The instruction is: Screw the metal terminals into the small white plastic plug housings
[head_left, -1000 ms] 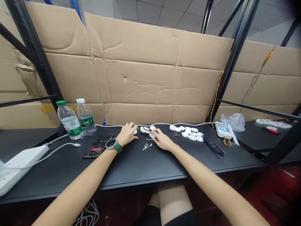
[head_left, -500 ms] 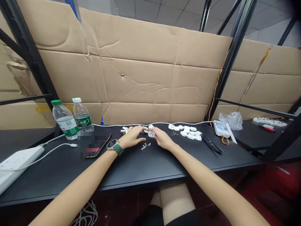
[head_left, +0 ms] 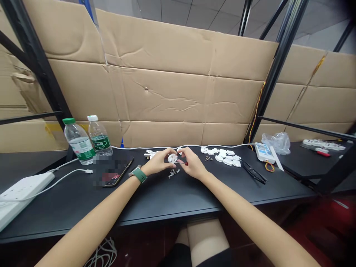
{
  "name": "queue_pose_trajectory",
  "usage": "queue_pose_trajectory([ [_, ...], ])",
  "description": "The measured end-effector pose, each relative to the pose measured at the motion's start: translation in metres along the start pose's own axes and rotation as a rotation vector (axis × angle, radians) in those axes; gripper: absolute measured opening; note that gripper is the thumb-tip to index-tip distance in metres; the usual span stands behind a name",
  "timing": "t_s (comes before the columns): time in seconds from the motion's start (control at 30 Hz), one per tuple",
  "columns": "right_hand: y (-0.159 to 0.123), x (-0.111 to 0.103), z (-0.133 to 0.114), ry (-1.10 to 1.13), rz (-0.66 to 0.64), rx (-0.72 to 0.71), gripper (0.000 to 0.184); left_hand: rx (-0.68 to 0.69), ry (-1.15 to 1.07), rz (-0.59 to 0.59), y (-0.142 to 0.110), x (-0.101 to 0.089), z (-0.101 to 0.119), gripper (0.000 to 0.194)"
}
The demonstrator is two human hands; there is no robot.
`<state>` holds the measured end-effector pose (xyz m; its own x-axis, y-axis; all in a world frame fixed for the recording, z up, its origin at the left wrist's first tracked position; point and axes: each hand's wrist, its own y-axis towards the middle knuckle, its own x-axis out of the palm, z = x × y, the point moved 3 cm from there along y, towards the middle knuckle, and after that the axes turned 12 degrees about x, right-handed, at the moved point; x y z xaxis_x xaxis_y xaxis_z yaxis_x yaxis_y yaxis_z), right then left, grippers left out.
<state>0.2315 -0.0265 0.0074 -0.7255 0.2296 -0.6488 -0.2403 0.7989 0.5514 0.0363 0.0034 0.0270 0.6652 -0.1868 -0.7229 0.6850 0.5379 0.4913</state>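
Note:
My left hand, with a green-strapped watch on its wrist, pinches a small round white plastic part just above the black table. My right hand is closed beside it, fingers meeting the same part and holding something small with a red tip. Small metal pieces lie on the table under my hands. More white parts lie just behind my left hand.
A group of white plastic shells and some screws lie to the right, then black pliers and a white device. Two water bottles, a phone and a white power strip are on the left.
Both hands lifted off the table and came together, the left one picking up a white part that the right hand now meets.

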Motion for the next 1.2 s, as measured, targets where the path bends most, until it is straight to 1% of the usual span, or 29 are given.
queue_pose_trajectory([
  [0.07,0.003,-0.002,0.010,0.032,0.058,0.107,0.028,-0.042,0.008,0.015,-0.002,-0.001,-0.003,0.049],
  [0.13,0.006,-0.003,0.020,0.047,0.063,0.222,0.024,-0.088,-0.004,0.010,-0.003,0.000,-0.004,0.048],
  [0.17,0.007,-0.004,0.024,0.046,0.062,0.271,0.024,-0.108,0.001,0.008,-0.004,0.000,-0.004,0.046],
  [0.23,0.007,-0.005,0.028,0.023,0.052,0.353,0.031,-0.137,0.032,0.007,-0.005,0.000,-0.003,0.043],
  [0.3,0.008,-0.007,0.030,0.003,0.052,0.394,0.033,-0.156,0.065,0.007,-0.006,0.000,-0.002,0.041],
  [0.37,0.009,-0.009,0.029,0.009,0.070,0.367,0.024,-0.158,0.089,0.009,-0.006,-0.001,-0.002,0.040],
  [0.43,0.011,-0.012,0.028,0.035,0.099,0.281,0.013,-0.143,0.138,0.027,-0.006,-0.002,-0.003,0.039],
  [0.5,0.013,-0.014,0.027,0.079,0.107,0.212,0.020,-0.121,0.176,0.034,-0.007,-0.002,-0.005,0.041],
  [0.6,0.013,-0.017,0.026,0.207,0.084,0.182,0.027,-0.096,0.201,0.040,-0.008,-0.002,-0.011,0.046],
  [0.7,0.010,-0.020,0.020,0.293,0.060,0.138,0.028,-0.069,0.240,0.060,-0.007,-0.003,-0.015,0.041],
  [0.87,0.005,-0.020,0.011,0.303,0.004,0.100,0.029,-0.057,0.350,0.073,-0.006,-0.007,-0.015,0.027],
  [0.97,0.004,-0.018,0.011,0.312,-0.015,0.095,0.030,-0.055,0.410,0.059,-0.005,-0.008,-0.014,0.025],
  [1.2,0.005,-0.015,0.014,0.289,-0.024,0.078,0.030,-0.027,0.469,0.001,-0.005,-0.005,-0.015,0.023],
])
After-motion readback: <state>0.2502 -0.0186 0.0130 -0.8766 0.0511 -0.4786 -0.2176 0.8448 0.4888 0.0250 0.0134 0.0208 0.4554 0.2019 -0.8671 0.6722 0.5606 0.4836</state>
